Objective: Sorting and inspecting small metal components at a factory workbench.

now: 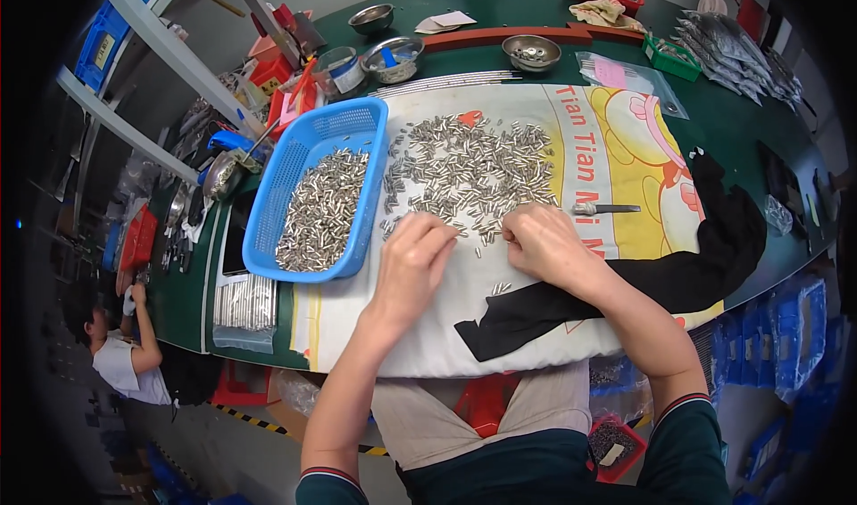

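Observation:
A spread of small silvery metal pins lies on a printed cloth in front of me. At its near left edge my left hand is closed, thumb and fingertips together beside some pins. My right hand is closed too, its fingertips curled down at the near right edge of the pins. What either hand pinches is too small or hidden to make out. A few pins lie apart, nearer to me, between the hands. Left of my left hand stands a blue plastic basket, partly filled with similar pins.
A black cloth sleeve lies under and beside my right forearm. A dark-handled tool rests right of the pins. Metal bowls, thin rods and a green tray stand farther back. Another person works at far left.

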Available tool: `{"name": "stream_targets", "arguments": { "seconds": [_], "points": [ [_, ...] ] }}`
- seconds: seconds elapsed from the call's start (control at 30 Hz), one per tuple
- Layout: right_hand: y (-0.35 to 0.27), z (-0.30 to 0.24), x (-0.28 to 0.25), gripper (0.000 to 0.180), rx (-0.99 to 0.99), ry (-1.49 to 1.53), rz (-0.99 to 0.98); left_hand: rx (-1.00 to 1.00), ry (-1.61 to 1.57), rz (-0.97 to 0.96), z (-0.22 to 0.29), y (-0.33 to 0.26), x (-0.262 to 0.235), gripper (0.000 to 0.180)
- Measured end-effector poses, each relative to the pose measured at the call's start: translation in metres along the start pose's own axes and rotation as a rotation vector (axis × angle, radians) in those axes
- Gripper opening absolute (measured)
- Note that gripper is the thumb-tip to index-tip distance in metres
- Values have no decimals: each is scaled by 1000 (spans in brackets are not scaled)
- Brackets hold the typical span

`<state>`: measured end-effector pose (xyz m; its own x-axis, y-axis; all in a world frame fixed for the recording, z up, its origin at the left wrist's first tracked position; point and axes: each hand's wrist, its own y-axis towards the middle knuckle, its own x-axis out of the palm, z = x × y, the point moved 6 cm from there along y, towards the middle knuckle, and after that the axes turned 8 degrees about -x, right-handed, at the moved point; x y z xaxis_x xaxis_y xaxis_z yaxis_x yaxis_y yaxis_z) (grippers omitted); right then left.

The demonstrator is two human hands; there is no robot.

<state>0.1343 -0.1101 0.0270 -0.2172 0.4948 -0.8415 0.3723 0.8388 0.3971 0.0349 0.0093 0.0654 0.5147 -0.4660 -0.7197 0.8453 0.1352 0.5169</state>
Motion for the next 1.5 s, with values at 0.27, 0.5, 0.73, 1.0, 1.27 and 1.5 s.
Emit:
{"name": "stream_targets", "arguments": {
  "seconds": [0.27,0.5,0.73,1.0,1.27,1.5],
  "points": [
    [2,5,5,8,146,171,157,63,-72,-216,-1,4,44,13],
    [1,-5,10,9,73,17,189,95,-21,-236,-3,3,44,12],
    [2,-3,2,6,71,0,137,131,77,-279,4,-2,39,9],
    [5,-9,12,8,34,-6,189,137,10,-211,4,-5,37,9],
    [6,-10,10,7,-91,-158,82,99,106,-297,15,-10,39,9],
    [12,-14,15,6,-292,11,90,156,162,-286,13,-16,42,10]
  ]
}}
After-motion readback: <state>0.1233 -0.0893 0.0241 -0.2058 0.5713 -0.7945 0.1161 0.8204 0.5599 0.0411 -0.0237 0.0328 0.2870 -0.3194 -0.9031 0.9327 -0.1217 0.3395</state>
